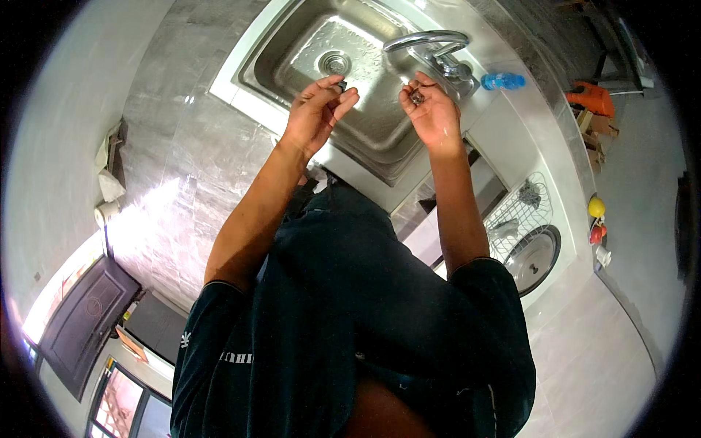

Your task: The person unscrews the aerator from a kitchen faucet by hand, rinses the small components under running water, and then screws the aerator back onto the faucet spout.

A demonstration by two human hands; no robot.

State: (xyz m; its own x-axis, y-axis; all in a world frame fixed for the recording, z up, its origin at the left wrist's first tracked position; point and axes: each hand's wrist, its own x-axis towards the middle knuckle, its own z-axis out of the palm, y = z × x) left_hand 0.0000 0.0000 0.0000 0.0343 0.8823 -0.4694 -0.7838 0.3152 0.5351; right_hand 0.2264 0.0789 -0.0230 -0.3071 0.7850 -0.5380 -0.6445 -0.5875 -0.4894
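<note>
My left hand [314, 117] is over the steel sink [277, 66], its fingers curled with a small dark object [341, 86] at the fingertips, too small to name. To its right, my right hand [434, 117] is palm up below the curved chrome faucet [427, 40], wet at the wrist, its fingers bent round a small dark, shiny object [417, 96]. Water drops speckle the basin around the drain [334, 63].
A blue plastic bottle [502, 81] lies right of the faucet. A wire rack [522, 204] and round lid [531, 260] sit on the right counter. An orange item [591, 100] and yellow object [596, 206] are farther right; a dark door [84, 314] is lower left.
</note>
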